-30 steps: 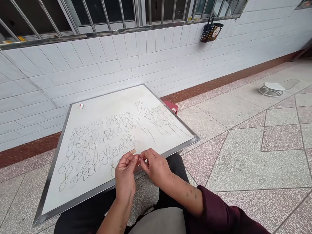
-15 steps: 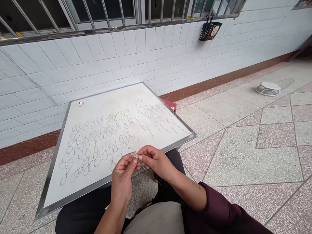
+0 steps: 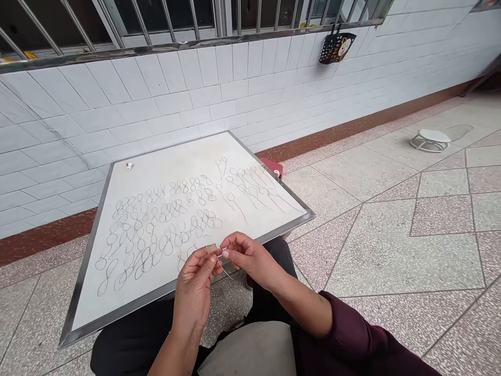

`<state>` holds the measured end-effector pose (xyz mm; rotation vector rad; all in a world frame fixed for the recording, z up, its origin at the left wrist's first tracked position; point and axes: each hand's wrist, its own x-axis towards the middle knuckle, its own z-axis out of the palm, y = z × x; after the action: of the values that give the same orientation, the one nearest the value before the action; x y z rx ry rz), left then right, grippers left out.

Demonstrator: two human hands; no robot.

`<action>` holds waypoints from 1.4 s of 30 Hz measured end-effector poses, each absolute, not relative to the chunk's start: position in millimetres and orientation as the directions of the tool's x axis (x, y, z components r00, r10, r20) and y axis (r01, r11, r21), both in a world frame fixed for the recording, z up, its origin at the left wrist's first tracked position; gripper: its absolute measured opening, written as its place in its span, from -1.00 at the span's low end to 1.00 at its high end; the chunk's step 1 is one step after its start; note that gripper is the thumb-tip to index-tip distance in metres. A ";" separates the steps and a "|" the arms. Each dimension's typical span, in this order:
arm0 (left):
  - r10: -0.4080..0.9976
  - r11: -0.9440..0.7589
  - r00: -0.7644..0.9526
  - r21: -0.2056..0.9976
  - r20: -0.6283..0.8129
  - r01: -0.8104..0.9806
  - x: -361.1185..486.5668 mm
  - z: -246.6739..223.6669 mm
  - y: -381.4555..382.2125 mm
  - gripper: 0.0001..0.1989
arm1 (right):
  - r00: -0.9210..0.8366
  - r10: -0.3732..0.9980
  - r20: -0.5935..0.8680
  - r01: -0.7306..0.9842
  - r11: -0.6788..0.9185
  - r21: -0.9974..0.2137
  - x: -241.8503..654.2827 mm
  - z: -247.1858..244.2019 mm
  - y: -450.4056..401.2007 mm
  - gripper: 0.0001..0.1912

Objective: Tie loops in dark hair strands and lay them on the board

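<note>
1. Left hand [image 3: 194, 295]: fingertips pinched closed on wire [image 3: 224, 269], tail toward 5 o'clock.
2. Right hand [image 3: 250, 262]: fingertips closed, apparently on the same wire.
3. Loops [image 3: 146, 262]: on board [image 3: 172, 156], 10 o'clock from hands.
4. Firm left pinch, small right-hand movements probably limit kinking.

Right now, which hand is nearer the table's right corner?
Right. The right hand is left of the corner and closer to the body; the left hand lies farther left.
</note>
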<state>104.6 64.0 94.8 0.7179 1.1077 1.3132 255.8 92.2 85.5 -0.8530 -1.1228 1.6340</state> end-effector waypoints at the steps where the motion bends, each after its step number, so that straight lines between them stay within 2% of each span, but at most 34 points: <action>1: 0.972 0.176 -0.081 0.911 -0.221 -0.374 104.1 96.0 63.1 -0.70 | -0.322 0.946 -0.040 -0.315 -0.147 -0.938 256.5 86.4 92.4 -0.69; 6: 0.972 0.196 -0.045 0.901 -0.230 -0.388 102.3 98.6 59.4 -0.62 | -0.416 0.908 -0.053 -0.429 -0.247 -0.869 257.2 87.2 93.0 -0.69; 10: 0.962 0.236 -0.029 0.879 -0.272 -0.414 100.6 97.2 57.3 -0.48 | -0.462 0.887 -0.005 -0.478 -0.253 -0.841 255.5 84.7 92.5 -0.73; 13: 0.959 0.252 -0.014 0.871 -0.284 -0.423 100.3 95.8 55.9 -0.48 | -0.496 0.867 0.043 -0.502 -0.247 -0.829 253.9 83.6 91.4 -0.72; 18: 0.959 0.267 0.029 0.872 -0.280 -0.409 100.8 96.0 53.8 -0.46 | -0.432 0.902 0.014 -0.491 -0.223 -0.842 252.3 83.6 90.1 -0.71; 23: 0.958 0.256 -0.022 0.890 -0.284 -0.377 100.1 99.4 51.4 -0.41 | -0.407 0.913 0.016 -0.479 -0.198 -0.855 251.4 84.7 89.5 -0.71; 29: 0.965 0.205 -0.096 0.932 -0.243 -0.298 100.1 101.1 48.7 -0.38 | -0.421 0.907 0.022 -0.453 -0.189 -0.871 248.9 86.1 88.9 -0.68; 42: 0.953 0.239 -0.106 0.921 -0.283 -0.307 100.1 104.9 47.9 -0.37 | -0.420 0.907 0.038 -0.479 -0.186 -0.858 245.3 86.2 86.0 -0.68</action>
<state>100.1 47.9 104.9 0.7242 1.2076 1.2384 245.3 86.0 86.2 -0.6150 -1.0379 1.7792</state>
